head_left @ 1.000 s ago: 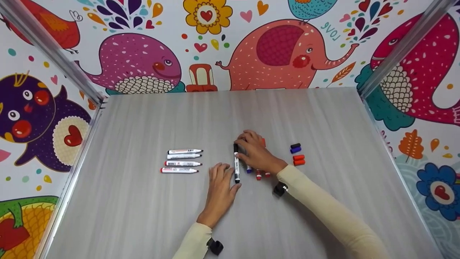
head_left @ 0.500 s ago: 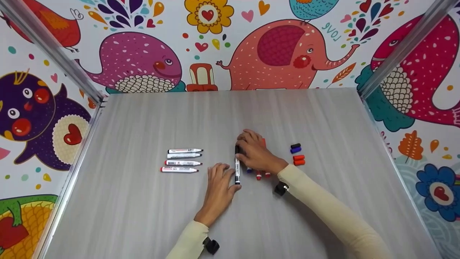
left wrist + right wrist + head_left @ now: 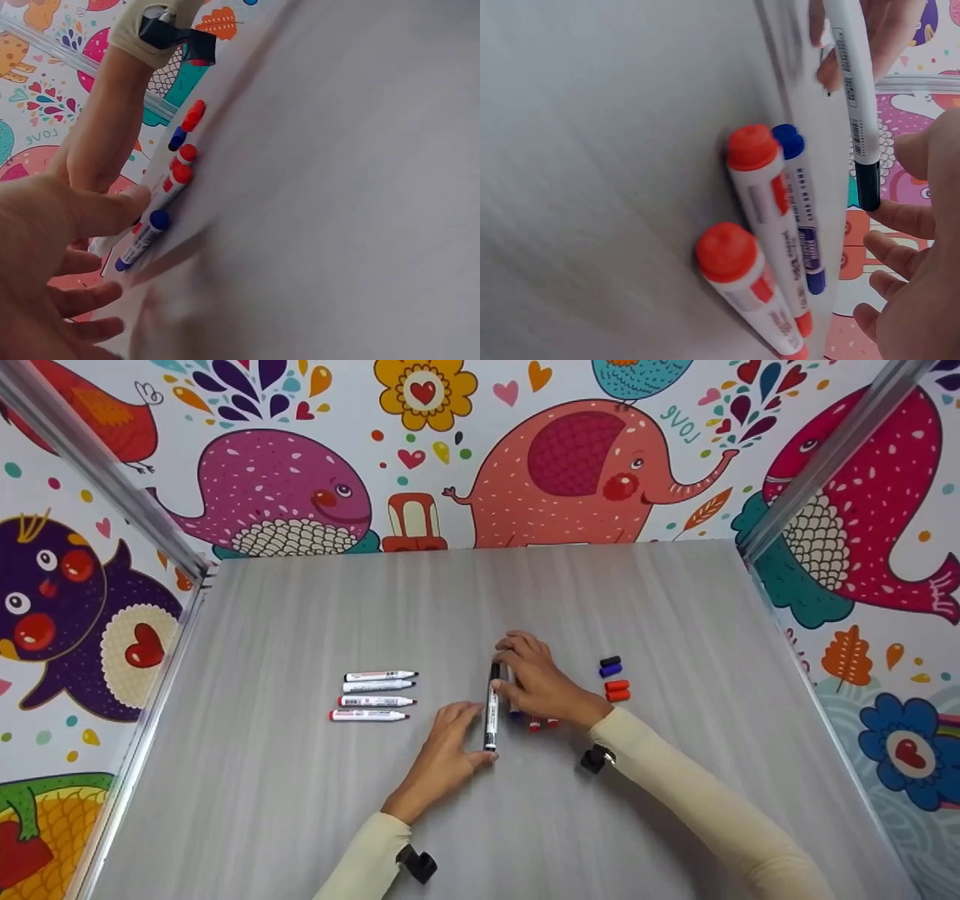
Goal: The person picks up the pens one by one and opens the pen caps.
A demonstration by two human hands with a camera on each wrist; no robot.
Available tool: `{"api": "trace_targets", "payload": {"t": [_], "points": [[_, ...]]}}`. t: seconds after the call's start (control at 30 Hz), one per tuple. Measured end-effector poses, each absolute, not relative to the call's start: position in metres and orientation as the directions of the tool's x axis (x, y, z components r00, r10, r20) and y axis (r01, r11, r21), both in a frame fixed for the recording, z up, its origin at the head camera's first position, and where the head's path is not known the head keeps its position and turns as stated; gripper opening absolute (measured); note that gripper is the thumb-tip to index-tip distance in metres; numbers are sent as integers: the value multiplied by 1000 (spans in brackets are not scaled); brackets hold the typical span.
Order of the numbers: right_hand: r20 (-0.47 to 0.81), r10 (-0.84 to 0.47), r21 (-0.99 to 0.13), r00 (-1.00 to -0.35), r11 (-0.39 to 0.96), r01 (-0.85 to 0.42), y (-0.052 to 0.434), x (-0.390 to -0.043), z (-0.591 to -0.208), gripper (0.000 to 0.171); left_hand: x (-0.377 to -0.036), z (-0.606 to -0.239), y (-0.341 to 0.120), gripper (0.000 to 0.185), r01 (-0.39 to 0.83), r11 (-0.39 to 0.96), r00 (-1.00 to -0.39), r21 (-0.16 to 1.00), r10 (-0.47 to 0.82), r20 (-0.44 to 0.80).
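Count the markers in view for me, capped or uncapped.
8: four uncapped markers left of the left hand; one black marker between the hands; one blue marker and two red markers partly covered by the right hand in the head view. More may be hidden there.

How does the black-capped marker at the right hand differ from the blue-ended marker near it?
Colour: the black-capped marker has a black end; the blue-ended marker is blue at both ends.
Support: the black-capped marker is held by the right hand; the blue-ended marker lies on the table.
Visibility: in the head view, the black-capped marker shows mostly; the blue-ended marker is largely hidden.
Both have white, printed barrels.
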State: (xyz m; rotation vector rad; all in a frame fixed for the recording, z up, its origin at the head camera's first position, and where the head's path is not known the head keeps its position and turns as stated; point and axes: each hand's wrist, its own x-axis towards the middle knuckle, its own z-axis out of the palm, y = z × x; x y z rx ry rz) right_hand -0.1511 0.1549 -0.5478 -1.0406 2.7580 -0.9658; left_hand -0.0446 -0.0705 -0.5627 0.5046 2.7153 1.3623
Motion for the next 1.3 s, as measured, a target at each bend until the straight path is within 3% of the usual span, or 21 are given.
{"api": "trace_targets", "payload": {"t": [0.33, 0.53, 0.67, 0.87, 1.0, 1.3], "points": [[229, -616, -604, -753, 517, -607, 168, -138, -532, 42, -49, -548, -69, 86, 140, 423, -909, 895, 413, -54], [273, -600, -631, -752, 478, -611, 172, -135, -527, 34, -52, -546, -66, 94, -43, 161, -857, 986, 501, -119], [231, -595, -694, -770, 454, -559, 175, -132, -525, 35, -53, -546, -64, 96, -132, 42, -806, 990, 577, -132], [104, -555, -823, -825, 417, -384, 181, -123, -524, 41, -51, -544, -65, 94, -176, -37, -744, 984, 660, -108], [111, -544, -842, -832, 394, -369, 182, -119, -525, 39, -52, -541, -66, 92, -233, -70, -712, 970, 691, -122], [138, -500, -828, -855, 416, -377, 186, -112, -523, 49, -54, -534, -63, 79, -247, -41, -739, 968, 655, -161]]}}
